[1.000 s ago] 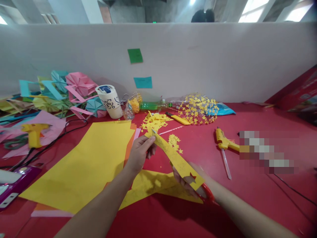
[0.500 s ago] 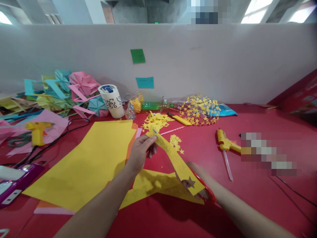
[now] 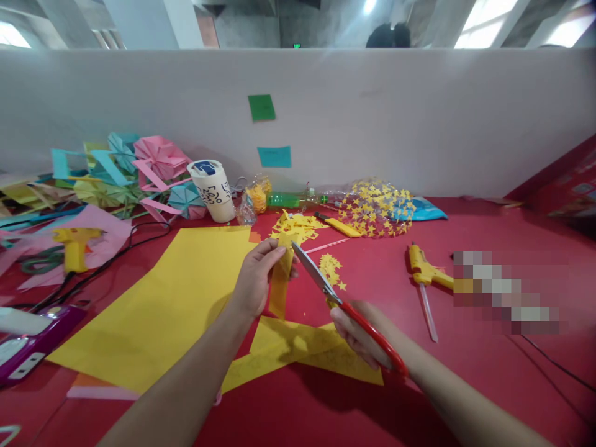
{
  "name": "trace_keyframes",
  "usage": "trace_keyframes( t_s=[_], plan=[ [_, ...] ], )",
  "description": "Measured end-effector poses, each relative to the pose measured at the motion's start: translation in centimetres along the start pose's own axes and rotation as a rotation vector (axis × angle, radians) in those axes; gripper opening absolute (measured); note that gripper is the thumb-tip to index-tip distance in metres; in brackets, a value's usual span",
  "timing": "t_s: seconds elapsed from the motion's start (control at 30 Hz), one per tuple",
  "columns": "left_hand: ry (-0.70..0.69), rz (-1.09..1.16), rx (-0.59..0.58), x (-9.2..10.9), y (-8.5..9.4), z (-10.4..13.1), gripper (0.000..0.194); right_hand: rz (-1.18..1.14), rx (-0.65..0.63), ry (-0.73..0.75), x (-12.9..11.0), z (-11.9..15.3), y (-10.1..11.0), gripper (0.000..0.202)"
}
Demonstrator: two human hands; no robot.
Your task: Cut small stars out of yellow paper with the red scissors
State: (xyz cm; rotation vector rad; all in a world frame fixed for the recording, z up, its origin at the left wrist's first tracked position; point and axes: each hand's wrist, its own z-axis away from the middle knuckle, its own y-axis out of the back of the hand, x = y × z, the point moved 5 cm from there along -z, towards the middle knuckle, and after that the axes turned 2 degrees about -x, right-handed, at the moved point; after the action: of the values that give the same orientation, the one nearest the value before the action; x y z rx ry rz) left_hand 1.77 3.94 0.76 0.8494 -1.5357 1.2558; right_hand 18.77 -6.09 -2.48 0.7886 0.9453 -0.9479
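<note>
"So, what was the left hand doing?"

"It pinched a narrow yellow paper strip between thumb and fingers, above the middle of the red worktop. The strip hung downward from the grip."

"And the right hand?"

"Its fingers were wrapped round the red handles of the scissors, whose blades slanted up and leftward to the top of the strip. Whether the tip touched the paper was hard to tell from that angle."

"What lay beneath the hands?"

"Yellow paper pieces lay towards the near edge. A large yellow sheet lay left of them, with orange and pink paper showing under its near corner."

"Further off?"

"Small yellow stars lay in a heap just beyond the scissors, and yellow scraps behind the left fingertips, beside a yellow cutter. Along the far edge stood a white cylinder with dark marks, and a clear, star-covered object rested there too. Folded paper shapes crowded the far left corner, while one yellow glue gun lay towards the right edge."
</note>
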Motion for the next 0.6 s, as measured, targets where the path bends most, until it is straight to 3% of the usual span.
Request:
trace_keyframes(
  t_s=[0.27, 0.6],
  plan=[
    [-0.035, -0.27, 0.036, 1.0, 0.1, 0.1, 0.018, 0.128, 0.034, 0.018, -1.1, 0.6, 0.8, 0.056],
    [-0.015, -0.326, 0.04, 0.7, 0.9, -0.4, 0.02, 0.065, 0.024, -0.03, -0.3, 0.3, 0.6, 0.063]
  ],
)
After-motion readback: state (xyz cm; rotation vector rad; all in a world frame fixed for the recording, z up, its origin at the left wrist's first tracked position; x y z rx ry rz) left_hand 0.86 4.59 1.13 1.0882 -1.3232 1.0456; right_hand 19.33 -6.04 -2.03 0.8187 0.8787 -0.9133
